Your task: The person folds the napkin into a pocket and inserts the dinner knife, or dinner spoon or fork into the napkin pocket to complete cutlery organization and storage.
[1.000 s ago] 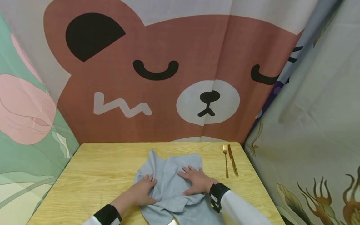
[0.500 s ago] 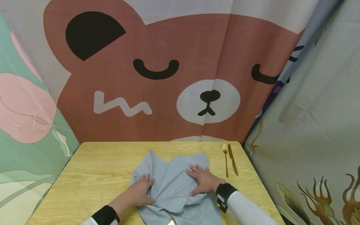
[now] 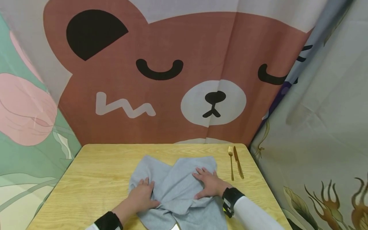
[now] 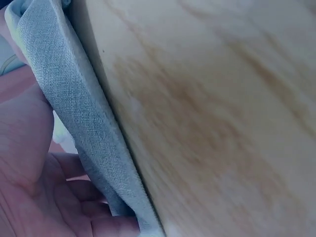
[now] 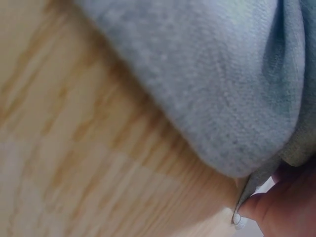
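Note:
A crumpled grey-blue cloth [image 3: 172, 185] lies on the wooden table in front of me, its far edge forming two rounded lobes. My left hand [image 3: 142, 195] rests on its left part, fingers pointing away and thumb toward the middle. In the left wrist view, that hand's fingers [image 4: 79, 192] are beside a hanging fold of cloth [image 4: 79, 89]. My right hand [image 3: 210, 182] lies spread over the right part of the cloth. In the right wrist view, the thumb [image 5: 256, 205] touches a thin edge below a broad fold [image 5: 212, 98].
A gold fork [image 3: 231, 163] and a gold knife [image 3: 238, 162] lie side by side at the table's back right. A small white thing [image 3: 175, 227] peeks out beneath the cloth's near edge. A bear-print curtain [image 3: 172, 95] hangs behind the wooden table [image 3: 95, 179].
My hands have moved apart, the right one to the right, the left one slightly left. The cloth between them has spread wider and flatter, with its far corners farther apart.

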Demonstrator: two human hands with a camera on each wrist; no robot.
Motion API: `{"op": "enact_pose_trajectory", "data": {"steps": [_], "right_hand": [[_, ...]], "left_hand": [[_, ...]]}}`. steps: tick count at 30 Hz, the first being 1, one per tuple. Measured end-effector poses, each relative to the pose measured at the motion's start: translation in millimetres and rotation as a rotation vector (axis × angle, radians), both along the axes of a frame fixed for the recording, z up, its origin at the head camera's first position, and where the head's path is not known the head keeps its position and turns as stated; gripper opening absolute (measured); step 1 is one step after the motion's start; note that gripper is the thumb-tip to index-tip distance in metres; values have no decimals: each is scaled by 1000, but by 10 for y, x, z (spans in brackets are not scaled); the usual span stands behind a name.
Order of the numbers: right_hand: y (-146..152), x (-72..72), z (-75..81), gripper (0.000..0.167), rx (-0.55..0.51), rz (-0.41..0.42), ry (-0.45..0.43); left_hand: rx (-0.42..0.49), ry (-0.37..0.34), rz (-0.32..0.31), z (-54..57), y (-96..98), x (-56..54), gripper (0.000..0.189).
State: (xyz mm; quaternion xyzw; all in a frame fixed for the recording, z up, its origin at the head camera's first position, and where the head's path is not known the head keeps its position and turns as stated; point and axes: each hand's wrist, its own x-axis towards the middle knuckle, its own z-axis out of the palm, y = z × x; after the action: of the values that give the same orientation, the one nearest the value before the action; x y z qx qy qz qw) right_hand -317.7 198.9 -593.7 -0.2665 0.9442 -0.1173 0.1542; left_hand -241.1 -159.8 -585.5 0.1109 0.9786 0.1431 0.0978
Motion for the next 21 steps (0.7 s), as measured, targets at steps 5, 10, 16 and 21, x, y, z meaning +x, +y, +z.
{"op": "enact_pose_trajectory", "data": {"steps": [5,10,16,21], "right_hand": [[5,-8,4,110,-6,-20,3],[20,-7,3,108,-3,-30,17],[28,-10,45,107,-6,-46,7],[17,-21,63,108,5,-53,5]], "left_hand": [[-21,13,40,16,17,22,107],[-43,28,69,24,35,39,112],[-72,-7,95,20,46,28,115],[-91,-22,114,51,58,27,114]]}}
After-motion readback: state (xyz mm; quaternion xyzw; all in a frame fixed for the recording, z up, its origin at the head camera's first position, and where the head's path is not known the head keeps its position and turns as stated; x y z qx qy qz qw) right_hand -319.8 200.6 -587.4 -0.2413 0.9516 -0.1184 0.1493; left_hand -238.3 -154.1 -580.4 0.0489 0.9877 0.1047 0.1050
